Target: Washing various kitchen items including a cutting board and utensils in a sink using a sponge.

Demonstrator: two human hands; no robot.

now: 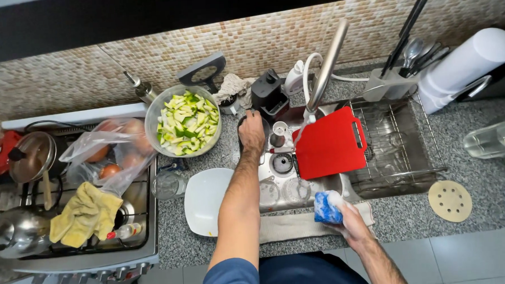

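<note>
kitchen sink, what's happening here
A person stands at the sink. Their left hand reaches to the back of the basin and rests on a dark round item there. Their right hand holds a blue sponge near the front edge. A red cutting board leans in the basin, and a bowl of chopped green vegetables sits on the counter.
</note>
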